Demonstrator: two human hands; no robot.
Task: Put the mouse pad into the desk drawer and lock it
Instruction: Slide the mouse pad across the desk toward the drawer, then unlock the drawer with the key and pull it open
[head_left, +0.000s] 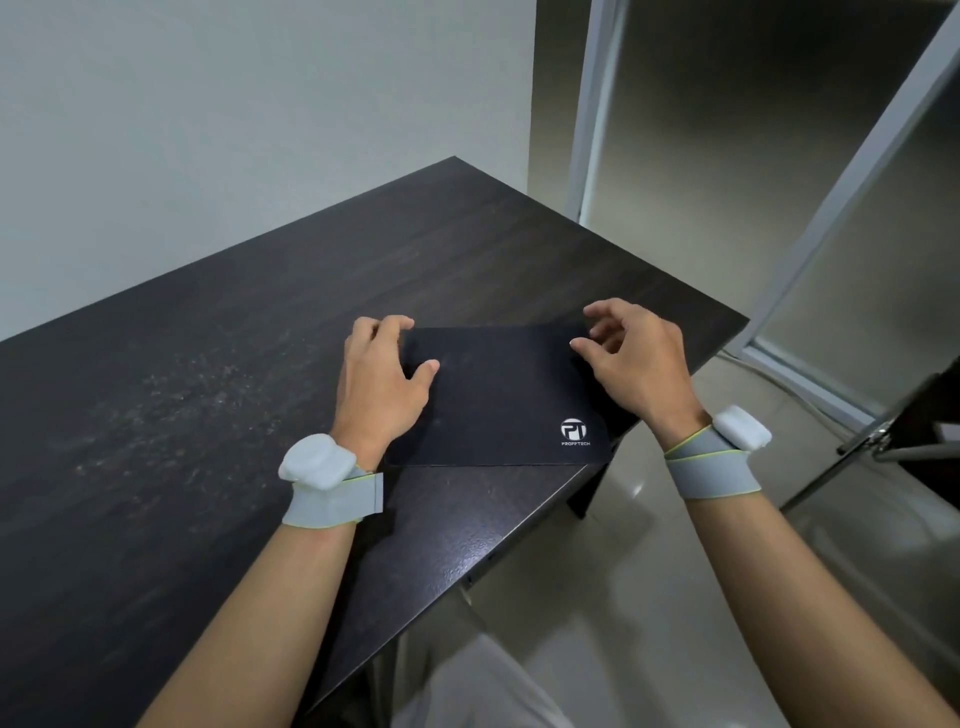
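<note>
A black mouse pad (498, 400) with a white logo lies flat on the dark wooden desk (208, 389), close to the desk's right front corner. My left hand (382, 384) rests on the pad's left edge, thumb on top and fingers curled over the far left corner. My right hand (631, 358) hovers at the pad's far right corner with fingers spread and bent, holding nothing. Both wrists carry grey straps with white sensors. The drawer is hidden under the desk top.
A pale wall runs behind the desk. To the right stand glass door panels in a metal frame (597, 130). A chair's metal part (878, 441) shows at the right edge. A tiled floor (649, 597) lies below the desk's front edge.
</note>
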